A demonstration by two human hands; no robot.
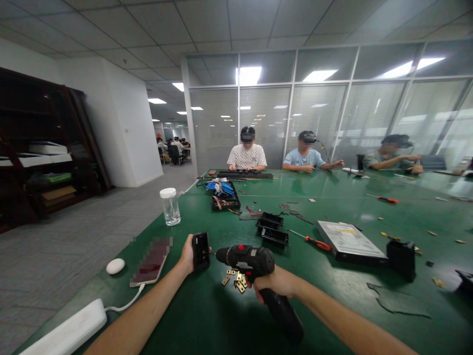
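Left hand [187, 255] has its fingers wrapped tight around a small black part [201, 250], standing it upright on the green desk [207, 315], while the right hand [275, 282] grips the black cordless drill [254, 264] with its fingers closed round the handle and the bit tip right at the part's face. Loose brass pieces [236, 282] lie just below the drill nose, between the two hands. To my eye, doing this well means the bit square to the part, the left grip firm, the trigger gentle.
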